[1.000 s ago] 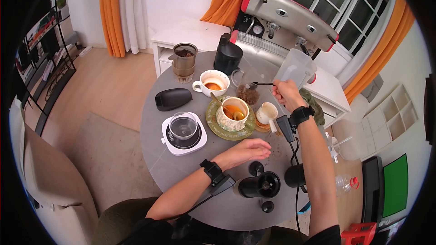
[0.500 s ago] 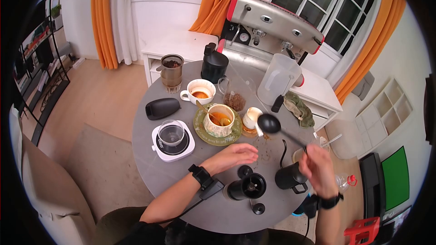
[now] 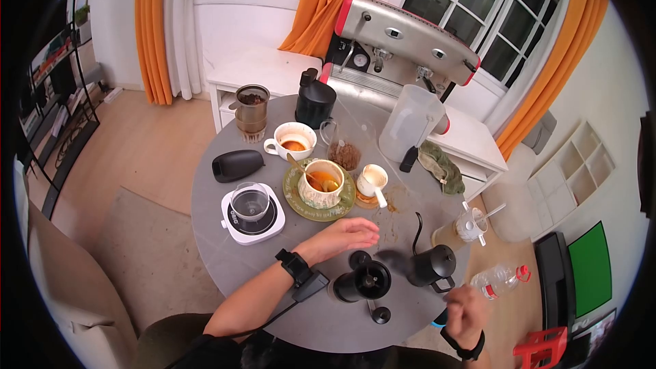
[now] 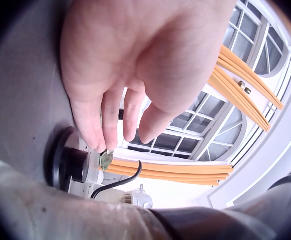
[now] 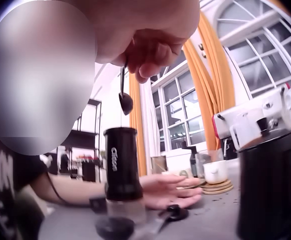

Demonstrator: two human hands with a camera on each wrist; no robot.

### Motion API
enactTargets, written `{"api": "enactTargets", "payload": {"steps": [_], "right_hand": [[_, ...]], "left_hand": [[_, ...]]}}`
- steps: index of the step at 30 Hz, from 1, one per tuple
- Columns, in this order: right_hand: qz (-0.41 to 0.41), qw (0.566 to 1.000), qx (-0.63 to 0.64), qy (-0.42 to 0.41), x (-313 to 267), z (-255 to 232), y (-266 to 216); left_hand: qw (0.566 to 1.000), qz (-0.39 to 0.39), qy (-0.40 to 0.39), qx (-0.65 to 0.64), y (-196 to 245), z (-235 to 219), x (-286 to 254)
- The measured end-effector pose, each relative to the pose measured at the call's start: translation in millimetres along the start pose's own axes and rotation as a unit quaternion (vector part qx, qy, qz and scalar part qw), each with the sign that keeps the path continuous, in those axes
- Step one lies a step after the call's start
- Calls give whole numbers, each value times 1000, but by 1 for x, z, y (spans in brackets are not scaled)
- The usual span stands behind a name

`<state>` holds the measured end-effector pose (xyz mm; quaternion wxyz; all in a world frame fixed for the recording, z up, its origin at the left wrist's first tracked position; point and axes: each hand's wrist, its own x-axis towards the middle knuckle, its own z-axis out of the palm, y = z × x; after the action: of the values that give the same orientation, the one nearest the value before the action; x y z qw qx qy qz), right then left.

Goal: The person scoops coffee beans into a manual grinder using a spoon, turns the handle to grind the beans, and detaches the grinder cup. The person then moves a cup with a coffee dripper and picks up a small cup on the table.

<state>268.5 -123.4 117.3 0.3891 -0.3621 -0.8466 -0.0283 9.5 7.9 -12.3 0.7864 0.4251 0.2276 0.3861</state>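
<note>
Landmark: black hand grinder [image 3: 364, 281], upright on the round grey table [image 3: 219, 232] near its front edge, top open.

Right hand [image 3: 466, 314]: off the table edge, to the right of and nearer the person than the grinder. Fingers [image 5: 153, 55] curled, pinching the handle of a small black spoon [image 5: 125, 101]. In the right wrist view the spoon's bowl hangs just above the grinder's open top, not touching it. In the head view the spoon shows only as a dark blur between grinder and kettle.

Left hand [image 3: 344, 234]: palm down on the table, just beyond the grinder. Fingers [image 4: 96, 122] straight and loosely spread, holding nothing, tips touching the tabletop.

Around the grinder:
- Black gooseneck kettle [image 3: 430, 264] just to its right.
- Small black lid [image 3: 358, 259] touching or just beside its far side, near the left hand's fingertips; another black knob [image 3: 380, 314] on its near side.
- Scattered coffee grounds [image 3: 395, 229] on the table beyond it, to the right.
- Patterned cup [image 3: 322, 183] with spoon on a green saucer, farther back.
- White scale [image 3: 251, 215] bearing a glass vessel, back and to the left.
- Clear plastic jug [image 3: 410, 123] and espresso machine [image 3: 403, 37] well beyond, at the far side.
</note>
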Motion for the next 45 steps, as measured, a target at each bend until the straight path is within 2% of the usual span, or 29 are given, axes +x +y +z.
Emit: {"api": "enactTargets", "payload": {"steps": [1,2,3,4,5,7,11,14,18,21,23,25,27,29,31,32,35,37,38,40,42,44,45], "right_hand": [[66,997,3,41,7,0,0],[173,978,92,69,24,5,2],[276,939,179,97,51,13,4],[297,924,231,67,84,16,8],[355,904,237,40,114,23,10],[343,878,332,35,153,58,44],[453,816,358,24,204,143,97],[475,808,349,18,220,181,101],[472,799,369,-44,222,194,101],[446,805,379,-93,208,176,87],[384,840,354,-147,187,133,47],[358,864,308,-171,153,95,14],[368,868,289,-163,108,71,-3],[369,880,268,-133,62,71,-9],[368,894,195,-168,32,83,-5],[341,907,160,-190,23,89,0],[330,904,100,-252,13,105,10],[320,895,137,-278,1,119,23],[303,898,129,-292,-1,123,25],[298,896,147,-294,-5,121,24],[292,900,156,-285,-6,112,23],[286,927,142,-196,-10,85,2],[301,922,170,-176,-17,73,-2]], "left_hand": [[1000,1,-1,3,0,0,0],[1000,2,-3,-1,-1,-1,0],[1000,2,-6,-4,-1,0,1],[1000,-2,-1,-1,2,2,0],[1000,-7,-7,5,3,3,0],[1000,-6,5,0,3,4,-1],[1000,3,10,0,-2,1,0],[1000,4,-7,-1,-1,-1,0],[1000,12,-7,-15,-3,-3,1],[1000,17,-7,-13,-8,-5,4],[999,20,-11,-24,-6,-4,3],[1000,13,-5,-5,-5,-3,3],[1000,15,-8,-9,-5,-3,3],[1000,23,-8,19,-2,1,1],[1000,16,-7,10,-4,0,0],[1000,13,-2,4,-3,-1,1],[1000,12,0,18,-1,1,0],[1000,10,-20,-1,8,6,-4],[999,34,-27,-8,15,10,-7],[998,53,-39,-5,28,18,-18],[988,137,-58,-36,41,25,-30],[985,157,-66,-1,53,36,-50],[981,182,-66,28,57,42,-62]]}}
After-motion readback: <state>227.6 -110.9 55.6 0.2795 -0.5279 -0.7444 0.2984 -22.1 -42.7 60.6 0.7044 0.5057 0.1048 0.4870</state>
